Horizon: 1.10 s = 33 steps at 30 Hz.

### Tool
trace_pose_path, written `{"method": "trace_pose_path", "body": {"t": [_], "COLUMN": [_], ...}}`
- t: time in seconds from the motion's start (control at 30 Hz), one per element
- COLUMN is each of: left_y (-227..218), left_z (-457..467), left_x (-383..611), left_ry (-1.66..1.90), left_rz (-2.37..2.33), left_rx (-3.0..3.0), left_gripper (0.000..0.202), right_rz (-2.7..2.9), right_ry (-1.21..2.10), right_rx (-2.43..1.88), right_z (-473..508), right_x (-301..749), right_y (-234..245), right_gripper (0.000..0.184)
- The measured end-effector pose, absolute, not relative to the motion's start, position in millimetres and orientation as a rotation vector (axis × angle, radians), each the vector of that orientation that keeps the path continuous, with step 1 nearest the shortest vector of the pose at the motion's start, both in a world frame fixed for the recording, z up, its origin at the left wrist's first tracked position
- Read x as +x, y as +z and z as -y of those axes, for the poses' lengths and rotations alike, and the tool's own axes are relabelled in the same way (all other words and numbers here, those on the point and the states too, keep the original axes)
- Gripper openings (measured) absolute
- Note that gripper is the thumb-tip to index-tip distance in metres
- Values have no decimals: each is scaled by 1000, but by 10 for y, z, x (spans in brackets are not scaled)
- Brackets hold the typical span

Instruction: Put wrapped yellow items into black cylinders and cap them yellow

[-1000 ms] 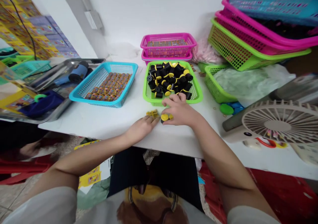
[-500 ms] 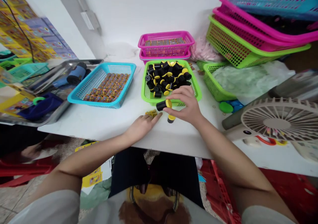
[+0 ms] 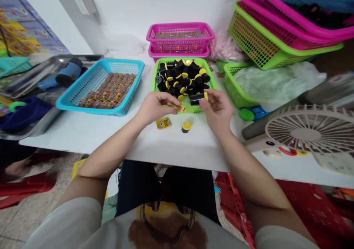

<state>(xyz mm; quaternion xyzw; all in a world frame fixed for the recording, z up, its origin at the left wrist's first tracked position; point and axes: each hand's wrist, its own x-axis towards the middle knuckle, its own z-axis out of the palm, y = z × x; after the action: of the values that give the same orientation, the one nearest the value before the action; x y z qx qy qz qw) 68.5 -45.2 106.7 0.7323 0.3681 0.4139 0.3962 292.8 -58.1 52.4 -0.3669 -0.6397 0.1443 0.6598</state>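
Between the thumb and fingers of my left hand [image 3: 156, 108] is a small yellow printed label [image 3: 179, 108]. My right hand [image 3: 218, 111] grips a black canister with a yellow cap [image 3: 195, 99], lying sideways in front of the green basket [image 3: 155, 88]. That basket holds a heap of similar black and yellow canisters [image 3: 182, 76]. On the white table below my hands lie more yellow labels [image 3: 163, 123]. One canister [image 3: 186, 127] stands upright beside them, its yellow cap on top.
A blue basket [image 3: 65, 103] to the left holds rows of wrapped canisters [image 3: 110, 90]. Stacked pink baskets [image 3: 179, 25] stand behind the green one. A fan [image 3: 306, 131] sits at the right, below piled baskets [image 3: 265, 53] and a green basket with plastic bags [image 3: 276, 81].
My left hand has lifted a label off the table. My right hand has moved the canister rightward and up. The view has shifted slightly.
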Motion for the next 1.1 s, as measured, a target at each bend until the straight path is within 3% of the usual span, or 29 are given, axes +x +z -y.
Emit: {"method": "trace_pose_path", "body": {"t": [0.13,0.3,0.7,0.87,1.1], "left_y": [815,633,470,452,463], "left_z": [471,614,512,492,462], "left_x": [781,759,776,752,740], "left_ry": [1095,1027,1069,1149,1160], "left_rz": [-916,-932,-767,-718,-700], "left_rx": [1739,1888,1663,1692,1785], "left_gripper": [45,38,81,73,62], "right_rz": [1393,1415,1395,1325,1451], "right_ry": [431,497,722,892,813], "right_rx": [-854,-938,-974,-933,-872], "right_z": [593,633,658,679,692], "right_x": [2907,2841,2817,2772,2820], "right_y": [518,482,414,460,525], "right_gripper": [34,42,50,48,47]}}
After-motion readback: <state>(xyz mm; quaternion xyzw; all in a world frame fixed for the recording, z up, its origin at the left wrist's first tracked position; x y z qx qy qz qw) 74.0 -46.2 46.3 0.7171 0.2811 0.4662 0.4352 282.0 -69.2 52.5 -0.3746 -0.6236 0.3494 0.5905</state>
